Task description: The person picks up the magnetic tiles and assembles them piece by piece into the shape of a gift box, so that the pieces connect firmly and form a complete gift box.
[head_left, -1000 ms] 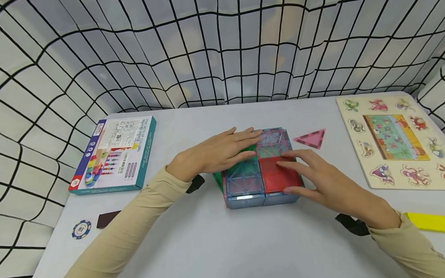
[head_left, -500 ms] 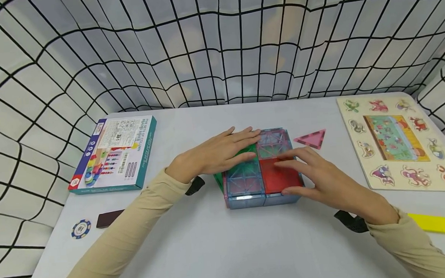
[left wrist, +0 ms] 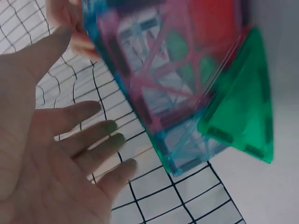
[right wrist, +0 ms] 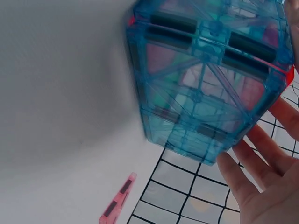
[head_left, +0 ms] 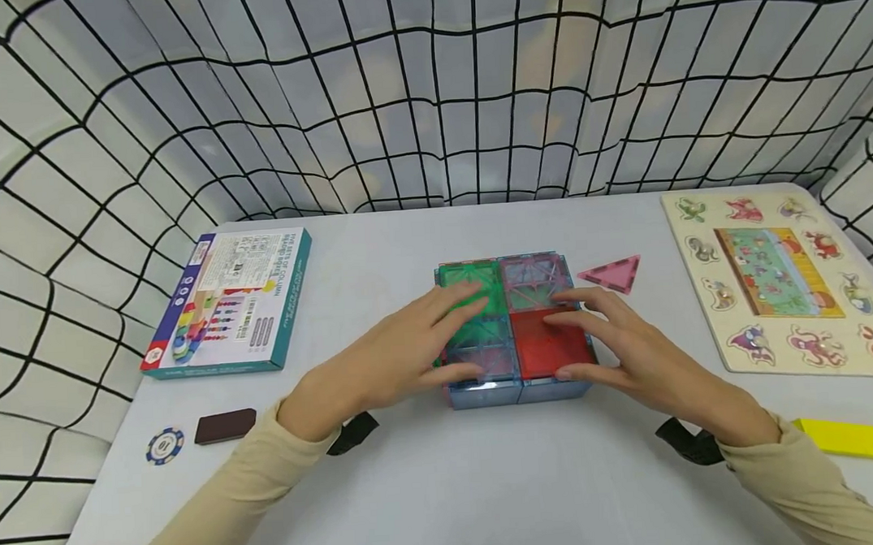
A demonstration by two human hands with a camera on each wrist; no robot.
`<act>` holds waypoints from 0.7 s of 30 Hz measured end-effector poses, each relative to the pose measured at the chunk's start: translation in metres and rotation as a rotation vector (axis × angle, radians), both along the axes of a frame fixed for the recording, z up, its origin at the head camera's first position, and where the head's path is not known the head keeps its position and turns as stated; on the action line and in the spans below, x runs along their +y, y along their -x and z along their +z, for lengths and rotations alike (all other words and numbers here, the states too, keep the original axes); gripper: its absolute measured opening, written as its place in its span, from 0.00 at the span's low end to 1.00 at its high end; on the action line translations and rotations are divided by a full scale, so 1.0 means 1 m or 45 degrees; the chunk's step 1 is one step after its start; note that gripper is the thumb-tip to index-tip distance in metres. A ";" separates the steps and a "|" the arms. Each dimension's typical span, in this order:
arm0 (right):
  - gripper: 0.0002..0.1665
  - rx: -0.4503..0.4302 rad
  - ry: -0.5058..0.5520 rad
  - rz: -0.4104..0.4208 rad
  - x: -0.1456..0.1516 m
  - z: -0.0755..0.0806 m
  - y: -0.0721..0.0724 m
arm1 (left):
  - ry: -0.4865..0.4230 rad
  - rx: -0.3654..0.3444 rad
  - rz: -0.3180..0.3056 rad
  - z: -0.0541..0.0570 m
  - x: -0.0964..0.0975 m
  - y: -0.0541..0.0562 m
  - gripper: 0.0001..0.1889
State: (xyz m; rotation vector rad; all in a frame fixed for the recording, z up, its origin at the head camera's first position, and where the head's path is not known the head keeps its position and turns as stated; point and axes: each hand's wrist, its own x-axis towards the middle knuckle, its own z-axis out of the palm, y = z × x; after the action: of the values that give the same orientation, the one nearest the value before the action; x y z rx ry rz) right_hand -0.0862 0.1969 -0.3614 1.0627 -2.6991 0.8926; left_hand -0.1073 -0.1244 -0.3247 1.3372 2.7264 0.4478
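A low box built of see-through magnetic tiles (head_left: 535, 278) stands mid-table, with green, blue, purplish and red squares on top. My left hand (head_left: 382, 364) hovers at its left side, fingers spread over the green and blue squares; in the left wrist view this hand (left wrist: 70, 158) appears apart from the box. Fingertips of my right hand (head_left: 645, 361) rest on the red square (head_left: 549, 345) and near its right edge, loosely bent. A green triangular tile (left wrist: 247, 102) leans by the box's left wall, mostly hidden by my hand in the head view.
A pink triangular tile (head_left: 615, 275) lies just right of the box. Farther right are a wooden animal puzzle board (head_left: 708, 293) and a yellow block (head_left: 853, 440). To the left lie a boxed toy (head_left: 226, 306), a poker chip (head_left: 164, 446) and a dark brown bar (head_left: 225, 426). Black netting (head_left: 473, 100) encloses the table.
My left hand has drawn back toward me and to the left, uncovering the far green square. My right hand stays in place on the red square.
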 end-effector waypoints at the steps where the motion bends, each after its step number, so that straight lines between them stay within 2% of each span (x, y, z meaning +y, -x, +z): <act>1: 0.37 0.001 0.007 -0.008 0.000 -0.001 0.000 | 0.002 0.045 -0.037 -0.002 -0.001 -0.007 0.38; 5: 0.35 -0.013 0.057 -0.047 -0.002 -0.004 -0.002 | 0.062 0.253 -0.190 -0.013 0.001 -0.029 0.31; 9: 0.34 -0.074 0.110 -0.094 -0.004 -0.005 -0.004 | 0.101 0.378 -0.226 -0.025 0.002 -0.041 0.31; 17: 0.41 -0.317 0.250 -0.186 -0.008 -0.007 -0.009 | 0.043 0.587 -0.247 -0.038 0.001 -0.045 0.31; 21: 0.42 -0.423 0.343 -0.190 -0.011 -0.014 -0.011 | 0.023 0.609 -0.243 -0.040 0.000 -0.046 0.32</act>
State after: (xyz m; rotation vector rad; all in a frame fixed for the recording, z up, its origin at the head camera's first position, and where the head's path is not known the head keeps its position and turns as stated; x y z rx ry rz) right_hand -0.0752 0.1857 -0.3749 0.7013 -2.7501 1.4640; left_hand -0.0618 -0.1248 -0.3648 1.8871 2.8961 0.0930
